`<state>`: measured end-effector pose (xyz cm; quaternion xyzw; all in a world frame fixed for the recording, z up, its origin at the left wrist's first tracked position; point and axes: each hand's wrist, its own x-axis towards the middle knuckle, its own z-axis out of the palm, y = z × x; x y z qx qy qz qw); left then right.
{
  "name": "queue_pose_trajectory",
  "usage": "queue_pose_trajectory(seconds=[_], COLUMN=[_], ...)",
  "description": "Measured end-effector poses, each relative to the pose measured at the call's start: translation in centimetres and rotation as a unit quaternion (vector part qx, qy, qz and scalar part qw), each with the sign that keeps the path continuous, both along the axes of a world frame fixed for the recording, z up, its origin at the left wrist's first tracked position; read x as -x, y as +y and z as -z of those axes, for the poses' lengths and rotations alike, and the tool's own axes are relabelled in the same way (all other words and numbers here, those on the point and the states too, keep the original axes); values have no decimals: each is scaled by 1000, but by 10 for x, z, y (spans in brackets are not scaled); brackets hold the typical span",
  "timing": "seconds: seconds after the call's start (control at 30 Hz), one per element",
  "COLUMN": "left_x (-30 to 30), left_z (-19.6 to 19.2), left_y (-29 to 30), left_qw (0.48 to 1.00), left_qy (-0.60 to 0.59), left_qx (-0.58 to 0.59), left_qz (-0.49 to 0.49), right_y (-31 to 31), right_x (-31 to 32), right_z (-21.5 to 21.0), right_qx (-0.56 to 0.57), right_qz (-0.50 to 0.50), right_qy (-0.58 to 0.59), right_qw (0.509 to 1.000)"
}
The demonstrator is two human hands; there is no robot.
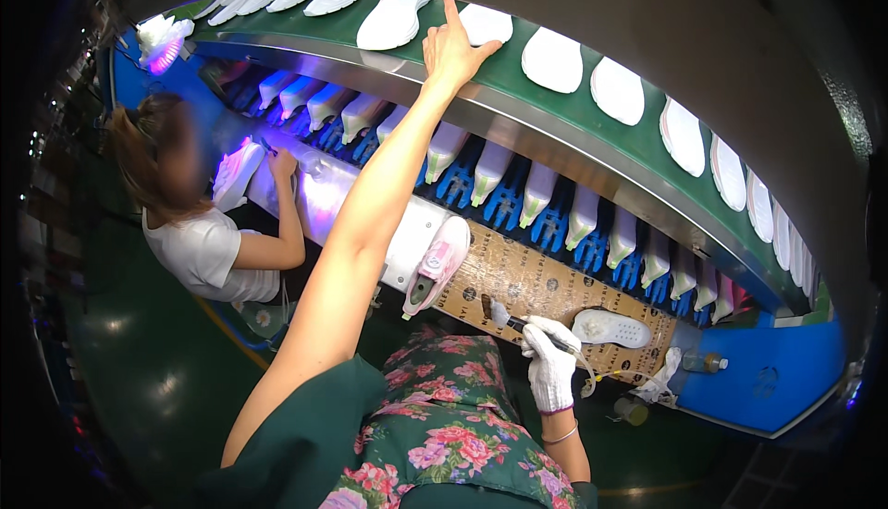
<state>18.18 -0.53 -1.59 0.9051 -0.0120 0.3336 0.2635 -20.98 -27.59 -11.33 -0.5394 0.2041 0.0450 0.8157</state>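
Observation:
My bare left hand [450, 49] reaches far out over the upper green belt. Its index finger and thumb are spread apart at the near edge of a white shoe sole [487, 24]; whether they press on it I cannot tell. In a white knit glove, my right hand [549, 361] closes round the handle of a brush [502, 316]. A thin pale tube [585, 361] runs beside that hand. The brush head is above a brown paper-covered bench [518, 273]. To its left rests a pink and white shoe [438, 264], and to its right a white sole [611, 328] lies on the paper.
More white soles [552, 60] line the curved green belt. Below it, several shoes on blue holders [539, 193] stand in a row. A co-worker [208, 241] at left handles a shoe [238, 174] under violet light. A small bottle [705, 361] lies at the bench's right end.

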Motion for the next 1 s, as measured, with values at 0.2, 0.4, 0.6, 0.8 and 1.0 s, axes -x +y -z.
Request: queue_pose_trajectory(seconds=[0.2,0.4,0.6,0.8,1.0], left_x=[32,100,235,308,300], left_z=[2,4,-3,-25,19], left_y=[56,154,157,140,82], left_qw=[976,992,936,875,810], left_qy=[-126,-64,-144,-280,47], left_qx=[-117,107,241,394,556], left_qz=[-133,15,214,5,180], right_y=[-10,-6,0,-19,1], right_x=[2,-9,-27,-55,-56], right_z=[9,5,-2,-33,-79], right_qx=[-17,-26,-16,-87,-44], right_qz=[15,-17,-38,-12,-89], right_qy=[9,20,-23,-123,-203], right_qw=[1000,999,999,989,974])
